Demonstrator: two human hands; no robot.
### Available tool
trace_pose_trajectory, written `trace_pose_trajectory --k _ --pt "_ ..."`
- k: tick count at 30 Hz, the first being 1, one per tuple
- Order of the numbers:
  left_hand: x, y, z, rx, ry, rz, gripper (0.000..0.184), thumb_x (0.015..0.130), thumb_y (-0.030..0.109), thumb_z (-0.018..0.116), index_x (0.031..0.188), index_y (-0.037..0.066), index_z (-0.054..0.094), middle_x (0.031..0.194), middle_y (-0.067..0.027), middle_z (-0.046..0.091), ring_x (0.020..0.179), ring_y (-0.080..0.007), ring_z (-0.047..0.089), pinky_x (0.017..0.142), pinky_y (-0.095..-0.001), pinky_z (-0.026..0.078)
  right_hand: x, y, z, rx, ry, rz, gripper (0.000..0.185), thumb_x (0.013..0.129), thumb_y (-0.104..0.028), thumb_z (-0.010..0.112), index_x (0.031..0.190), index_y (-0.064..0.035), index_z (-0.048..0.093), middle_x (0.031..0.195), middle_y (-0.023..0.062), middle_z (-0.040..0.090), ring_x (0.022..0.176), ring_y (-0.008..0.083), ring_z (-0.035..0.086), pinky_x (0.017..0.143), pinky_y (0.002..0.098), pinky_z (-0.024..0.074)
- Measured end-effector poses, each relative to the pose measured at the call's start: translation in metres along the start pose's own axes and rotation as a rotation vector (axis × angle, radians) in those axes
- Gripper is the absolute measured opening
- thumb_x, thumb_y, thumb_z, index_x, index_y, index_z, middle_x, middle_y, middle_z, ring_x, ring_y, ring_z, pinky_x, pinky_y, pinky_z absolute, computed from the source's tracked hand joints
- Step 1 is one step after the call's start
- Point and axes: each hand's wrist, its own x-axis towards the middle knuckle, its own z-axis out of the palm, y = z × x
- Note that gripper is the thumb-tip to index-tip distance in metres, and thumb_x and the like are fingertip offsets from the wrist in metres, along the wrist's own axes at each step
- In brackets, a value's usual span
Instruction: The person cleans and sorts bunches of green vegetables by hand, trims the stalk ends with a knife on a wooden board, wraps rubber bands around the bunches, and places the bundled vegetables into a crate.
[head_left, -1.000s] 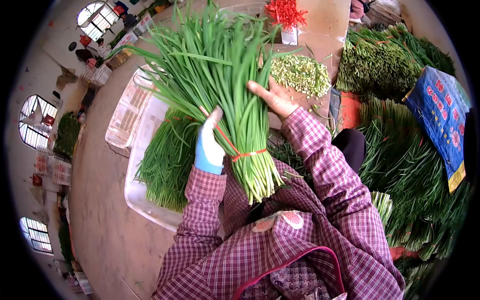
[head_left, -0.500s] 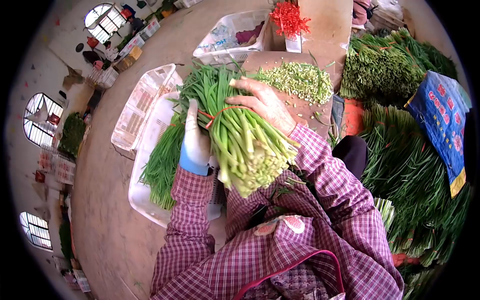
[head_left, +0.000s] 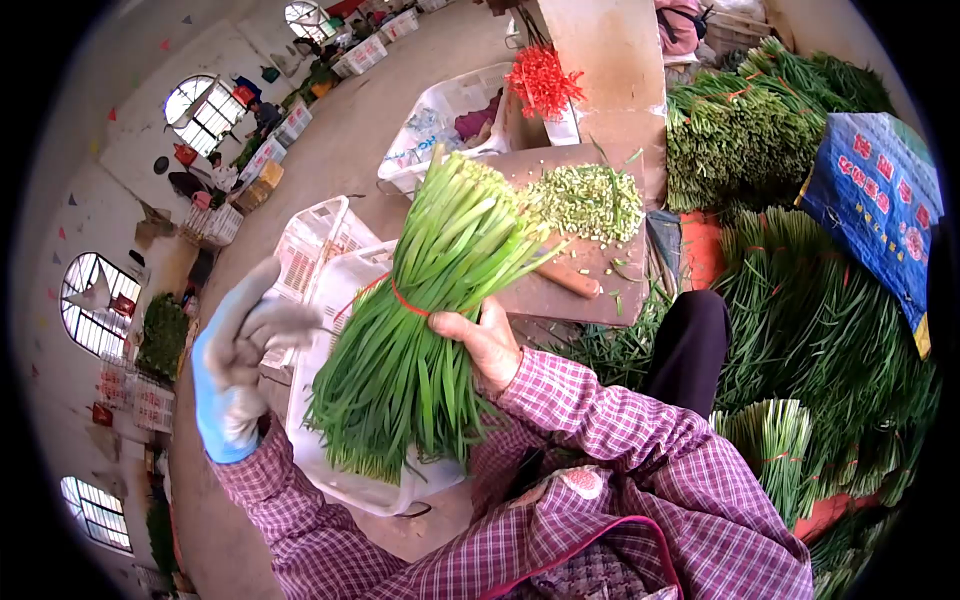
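A thick bundle of green stalks [head_left: 430,290], tied with a red band, tilts with its pale cut ends up and its leaves down over a white crate [head_left: 310,400]. My right hand [head_left: 484,342], bare, grips the bundle from the right just below the band, thumb across the leaves. My left hand [head_left: 242,350], in a white and blue glove, is off the bundle at the left, fingers apart, partly curled and blurred. Beyond the bundle, a board [head_left: 600,300] bears chopped stalk pieces [head_left: 590,203] and a wooden handle [head_left: 570,279].
Behind stand a crate with plastic bags [head_left: 395,172] and an empty-looking crate [head_left: 300,240]. Red ties [head_left: 543,82] hang by a cardboard panel [head_left: 605,60]. Piled green bundles [head_left: 820,340] and a blue sack [head_left: 875,190] lie at right. Several people sit far off.
The bundle has been turned over, cut ends now up and leaves down. My left hand has let go and moved left. The wooden handle on the board has come into view.
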Motion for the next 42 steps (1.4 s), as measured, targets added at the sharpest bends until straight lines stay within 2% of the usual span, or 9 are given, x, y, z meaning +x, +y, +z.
trace_pose_trajectory --k 2,5,9,14,18,20,23,27,42 --pt "0.018 -0.024 0.024 0.059 -0.194 -0.091 0.124 0.062 0.062 0.078 0.147 -0.005 0.018 0.141 -0.0234 0.042 0.134 -0.0308 0.04 0.11 -0.0428 0.029 -0.024 0.019 -0.002 0.075 0.03 0.058 0.057 0.082 -0.018 0.072 0.129 -0.0007 0.045 0.119 0.0087 0.057 0.113 0.0189 0.053 0.1 0.0345 0.0415" --pt "-0.012 -0.112 0.054 -0.191 -0.454 -0.511 0.128 0.057 0.055 0.085 0.147 -0.005 0.017 0.15 -0.0164 0.03 0.14 -0.0231 0.025 0.114 -0.0342 0.021 -0.06 0.03 -0.007 0.195 0.069 0.155 0.06 0.085 -0.018 0.07 0.135 -0.0027 0.04 0.126 0.0084 0.054 0.118 0.0194 0.049 0.104 0.0348 0.0377" --pt "-0.094 -0.161 0.097 -0.724 -0.223 -0.823 0.124 0.054 0.042 0.09 0.146 -0.004 0.021 0.14 -0.0137 0.043 0.13 -0.0218 0.04 0.109 -0.0355 0.032 -0.092 0.02 -0.04 0.097 0.06 0.374 0.063 0.087 -0.02 0.07 0.138 -0.0032 0.038 0.132 0.0093 0.052 0.122 0.0188 0.048 0.105 0.0346 0.0369" --pt "-0.117 -0.186 0.138 -0.883 -0.092 -0.914 0.107 0.064 0.013 0.083 0.147 -0.002 0.016 0.109 -0.0112 0.06 0.08 -0.0114 0.061 0.068 -0.0202 0.051 -0.093 -0.015 -0.079 -0.752 -0.12 0.113 0.075 0.083 -0.038 0.072 0.137 0.0022 0.039 0.133 0.0195 0.05 0.126 0.0299 0.046 0.109 0.0411 0.0321" --pt "-0.088 -0.174 0.116 -0.638 -0.242 -1.087 0.102 0.064 0.013 0.076 0.146 -0.004 0.018 0.126 -0.0165 0.053 0.109 -0.0236 0.058 0.091 -0.0308 0.05 -0.082 -0.054 -0.117 -0.846 0.107 0.001 0.071 0.082 -0.038 0.072 0.133 0.0026 0.043 0.128 0.0192 0.054 0.121 0.0315 0.05 0.106 0.041 0.036" --pt "-0.077 -0.169 0.112 -0.818 -0.209 -1.095 0.109 0.069 0.0 0.074 0.15 0.001 0.0 0.087 -0.0134 0.061 0.072 -0.0168 0.06 0.069 -0.0255 0.051 -0.07 -0.09 -0.111 -1.131 0.226 -0.205 0.06 0.082 -0.032 0.072 0.127 0.0005 0.049 0.118 0.0169 0.059 0.112 0.032 0.055 0.099 0.0404 0.0415" --pt "-0.063 -0.174 0.105 -0.619 -0.332 -1.035 0.108 0.069 0.0 0.074 0.149 -0.001 0.001 0.093 -0.0171 0.062 0.077 -0.0209 0.063 0.074 -0.0303 0.053 -0.056 -0.115 -0.087 -1.514 -0.013 -0.574 0.04 0.077 -0.026 0.072 0.111 -0.0075 0.06 0.103 0.0094 0.059 0.097 0.0291 0.056 0.087 0.0394 0.0438" --pt "-0.048 -0.143 0.121 -0.606 -0.438 -1.012 0.104 0.067 0.009 0.079 0.148 -0.003 0.014 0.129 -0.0152 0.052 0.108 -0.0181 0.058 0.09 -0.027 0.048 -0.049 -0.099 -0.07 -1.704 -0.507 -0.487 0.033 0.069 -0.026 0.073 0.099 -0.0161 0.065 0.102 0.0011 0.057 0.095 0.0237 0.052 0.088 0.0395 0.04" --pt "-0.117 -0.177 0.141 -0.859 -0.383 -1.134 0.12 0.054 0.045 0.089 0.146 -0.001 0.027 0.139 -0.0111 0.045 0.123 -0.0197 0.048 0.104 -0.0331 0.039 -0.057 -0.057 -0.094 -1.864 -0.598 -0.66 0.023 0.066 -0.018 0.06 0.089 -0.0139 0.057 0.086 0.002 0.052 0.079 0.0189 0.054 0.05 0.028 0.0516"
